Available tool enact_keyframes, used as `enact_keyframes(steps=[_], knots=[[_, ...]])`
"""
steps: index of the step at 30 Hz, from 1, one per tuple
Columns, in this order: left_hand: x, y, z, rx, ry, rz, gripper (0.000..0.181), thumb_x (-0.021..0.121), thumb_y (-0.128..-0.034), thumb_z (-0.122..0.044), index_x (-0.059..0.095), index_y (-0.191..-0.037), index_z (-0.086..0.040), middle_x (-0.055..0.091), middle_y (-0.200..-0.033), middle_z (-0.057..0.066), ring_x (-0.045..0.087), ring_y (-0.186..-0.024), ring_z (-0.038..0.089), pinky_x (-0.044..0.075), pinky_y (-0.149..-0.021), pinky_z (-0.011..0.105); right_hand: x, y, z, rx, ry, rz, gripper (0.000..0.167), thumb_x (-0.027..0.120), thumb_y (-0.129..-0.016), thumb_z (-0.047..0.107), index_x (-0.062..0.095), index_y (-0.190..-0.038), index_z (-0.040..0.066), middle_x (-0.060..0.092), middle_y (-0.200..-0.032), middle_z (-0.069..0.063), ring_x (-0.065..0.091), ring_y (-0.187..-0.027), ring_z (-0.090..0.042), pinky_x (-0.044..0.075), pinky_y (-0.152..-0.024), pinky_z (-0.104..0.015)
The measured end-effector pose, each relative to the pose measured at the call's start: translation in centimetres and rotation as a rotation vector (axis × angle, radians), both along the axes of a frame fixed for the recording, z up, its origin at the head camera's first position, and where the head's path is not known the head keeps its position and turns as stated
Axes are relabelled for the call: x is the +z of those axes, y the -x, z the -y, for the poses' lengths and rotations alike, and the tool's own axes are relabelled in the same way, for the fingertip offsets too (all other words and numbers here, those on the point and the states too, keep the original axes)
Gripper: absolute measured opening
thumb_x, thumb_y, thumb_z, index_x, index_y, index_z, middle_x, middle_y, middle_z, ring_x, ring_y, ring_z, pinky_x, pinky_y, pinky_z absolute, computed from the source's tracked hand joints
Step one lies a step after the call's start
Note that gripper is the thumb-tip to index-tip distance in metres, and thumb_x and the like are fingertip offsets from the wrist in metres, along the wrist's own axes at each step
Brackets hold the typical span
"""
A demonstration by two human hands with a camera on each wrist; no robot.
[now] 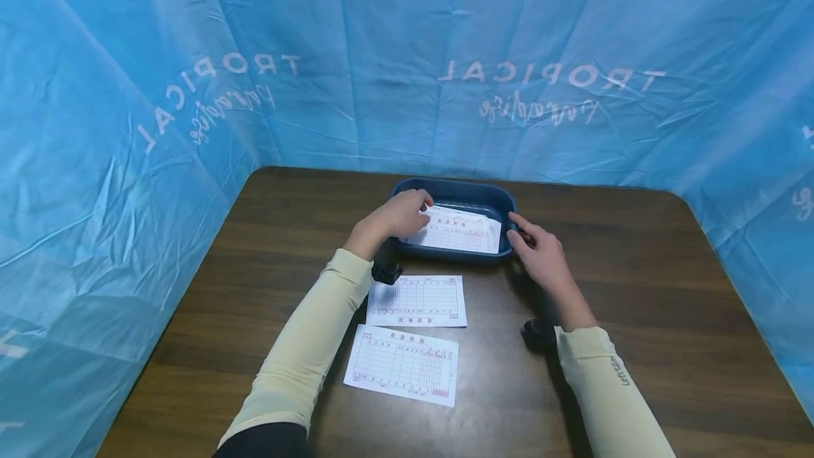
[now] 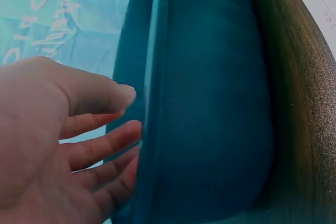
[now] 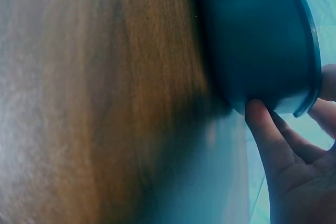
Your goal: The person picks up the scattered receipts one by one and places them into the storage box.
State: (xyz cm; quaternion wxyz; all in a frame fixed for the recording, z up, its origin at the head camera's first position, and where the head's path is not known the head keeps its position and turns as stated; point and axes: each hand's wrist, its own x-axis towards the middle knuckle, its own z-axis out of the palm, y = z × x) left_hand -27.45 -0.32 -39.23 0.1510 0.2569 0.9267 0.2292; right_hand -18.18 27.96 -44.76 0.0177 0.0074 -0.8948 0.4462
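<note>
A dark blue rectangular plastic basin [image 1: 458,256] stands near the table's back edge, with printed paper forms [image 1: 454,230] lying inside. My left hand [image 1: 396,216] reaches over the basin's left end, its fingers loosely bent beside the forms. In the left wrist view, the thumb stands apart from the fingers, with nothing visible between them. My right hand [image 1: 540,249] holds the basin's right end, thumb and index finger at the rim. Other fingers touch the outer wall in the right wrist view. Two forms [image 1: 416,301] [image 1: 402,365] lie flat on the table in front of the basin.
The brown wooden table [image 1: 649,288] has rounded back corners. Behind it and at both sides hangs a blue printed curtain [image 1: 394,55]. A small black device sits at each wrist, below cream sleeves [image 1: 311,345].
</note>
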Motion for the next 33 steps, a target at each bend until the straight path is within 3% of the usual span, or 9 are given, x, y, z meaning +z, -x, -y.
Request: enact_keyframes(steps=[5,10,20,33], knots=[[0.1,-0.4,1.0,0.028,-0.078,-0.038,0.034,0.058,-0.0967,-0.018,0.053,-0.128,-0.004,0.056,-0.117,0.008,0.051,-0.1,0.02,0.045,-0.09,0.034,-0.1,0.3,0.4,0.005,-0.011,0.026,0.054,0.045,-0.098,0.05,0.042,-0.147,0.027,0.046,-0.14,-0.017,0.048,-0.112,-0.033,0.04,-0.094,-0.055],[0.2,-1.3,1.6,-0.006,-0.123,-0.022,0.034,0.058,-0.0968,-0.021,0.053,-0.127,-0.006,0.057,-0.11,0.004,0.052,-0.092,0.017,0.047,-0.081,0.028,-0.1,-0.1,0.2,-0.006,-0.008,0.025,0.053,0.046,-0.098,0.048,0.042,-0.147,0.026,0.046,-0.141,-0.018,0.047,-0.11,-0.034,0.042,-0.09,-0.053],[2.1,-2.8,3.6,0.019,-0.18,-0.049,0.03,0.06,-0.0959,-0.02,0.053,-0.123,-0.009,0.056,-0.1,0.001,0.052,-0.084,0.016,0.046,-0.073,0.028,0.2,0.0,-0.1,0.0,-0.004,0.027,0.054,0.044,-0.099,0.049,0.04,-0.148,0.026,0.043,-0.143,-0.019,0.045,-0.116,-0.036,0.037,-0.095,-0.058],[1.9,-4.0,6.3,0.032,-0.219,0.001,0.033,0.058,-0.0968,-0.024,0.053,-0.123,-0.005,0.057,-0.1,0.002,0.053,-0.088,0.017,0.047,-0.076,0.031,0.0,-0.1,0.1,-0.015,0.013,0.035,0.054,0.044,-0.098,0.051,0.04,-0.148,0.029,0.048,-0.134,-0.018,0.047,-0.106,-0.033,0.042,-0.082,-0.046]])
